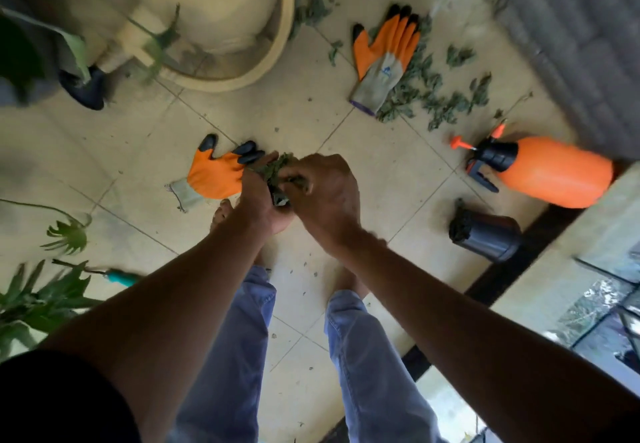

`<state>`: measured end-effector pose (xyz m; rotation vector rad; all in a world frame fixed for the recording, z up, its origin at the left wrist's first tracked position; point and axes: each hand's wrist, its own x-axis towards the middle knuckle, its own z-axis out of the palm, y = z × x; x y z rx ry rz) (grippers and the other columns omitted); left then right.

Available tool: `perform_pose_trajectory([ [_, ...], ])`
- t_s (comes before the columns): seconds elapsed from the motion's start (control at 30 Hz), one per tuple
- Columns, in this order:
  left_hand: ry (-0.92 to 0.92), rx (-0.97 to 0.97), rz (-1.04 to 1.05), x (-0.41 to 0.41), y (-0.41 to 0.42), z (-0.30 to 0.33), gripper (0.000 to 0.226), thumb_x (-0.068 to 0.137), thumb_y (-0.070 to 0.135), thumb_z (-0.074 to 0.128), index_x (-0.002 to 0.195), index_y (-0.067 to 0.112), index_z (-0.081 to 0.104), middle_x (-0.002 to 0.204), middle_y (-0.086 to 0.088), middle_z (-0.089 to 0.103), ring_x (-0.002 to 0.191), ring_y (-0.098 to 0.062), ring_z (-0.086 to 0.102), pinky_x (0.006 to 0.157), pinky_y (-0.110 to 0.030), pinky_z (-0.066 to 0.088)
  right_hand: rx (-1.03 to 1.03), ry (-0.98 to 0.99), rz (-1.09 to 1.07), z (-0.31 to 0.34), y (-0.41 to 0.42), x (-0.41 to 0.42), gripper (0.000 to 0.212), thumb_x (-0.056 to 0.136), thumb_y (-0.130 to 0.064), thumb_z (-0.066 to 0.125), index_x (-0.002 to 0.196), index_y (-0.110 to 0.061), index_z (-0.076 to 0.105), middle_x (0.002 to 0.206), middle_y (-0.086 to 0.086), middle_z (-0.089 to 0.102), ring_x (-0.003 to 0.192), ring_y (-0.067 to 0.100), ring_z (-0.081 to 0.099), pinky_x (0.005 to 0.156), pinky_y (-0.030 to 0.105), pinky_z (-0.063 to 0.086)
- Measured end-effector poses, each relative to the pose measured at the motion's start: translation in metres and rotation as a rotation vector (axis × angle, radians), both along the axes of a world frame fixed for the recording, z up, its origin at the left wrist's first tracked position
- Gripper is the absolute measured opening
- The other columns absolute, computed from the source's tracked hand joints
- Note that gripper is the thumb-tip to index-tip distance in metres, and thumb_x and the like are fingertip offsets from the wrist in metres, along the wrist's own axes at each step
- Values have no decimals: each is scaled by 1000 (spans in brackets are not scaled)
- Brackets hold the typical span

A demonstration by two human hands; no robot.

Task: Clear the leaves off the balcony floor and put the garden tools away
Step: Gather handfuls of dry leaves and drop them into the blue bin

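My left hand [258, 200] and my right hand [325, 193] meet above the tiled floor, both curled round a clump of green leaves [277, 167] with something dark [278, 198] held under it. More cut leaves [433, 92] lie scattered at the upper right. One orange work glove [382, 51] rests on that pile. A second orange glove [218, 174] lies flat just left of my left hand. An orange spray bottle [547, 169] lies on its side at the right. A teal-handled tool [121, 278] lies at the lower left.
A large cream pot in a saucer [225, 20] stands at the top. A black roll [485, 234] lies by the dark threshold [485, 280] on the right. A dark trowel [86, 87] leans at the left. Green plants [38, 300] crowd the lower left. My bare feet stand below my hands.
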<state>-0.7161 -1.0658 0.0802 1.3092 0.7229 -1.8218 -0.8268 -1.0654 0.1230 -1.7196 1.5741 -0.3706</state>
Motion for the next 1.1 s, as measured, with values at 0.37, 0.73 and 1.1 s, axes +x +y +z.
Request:
perform_pose_trajectory([
  [0.37,-22,-89,-99,19,-65,98,57,102,38,45,52,17,64,60,0,61,59,-18,63,69,-27,47,-248,340,363,80,-50,24,28,79,-18,64,106,-18,74,109,5,59,97,28,50,71,35,42],
  [0.73,-51,-82,-5,-2,-103,-2,40,94,29,47,61,15,65,70,-7,63,69,-22,67,67,-28,51,9,-48,169,0,-121,4,30,82,-6,56,102,-20,73,97,0,73,91,25,66,73,43,57],
  [1.1,164,44,244,-27,-115,-121,24,91,27,59,70,14,57,70,-1,54,61,-14,55,52,-15,48,-112,499,538,-199,-266,-17,94,84,-58,64,160,-18,26,165,19,24,150,40,26,116,57,32],
])
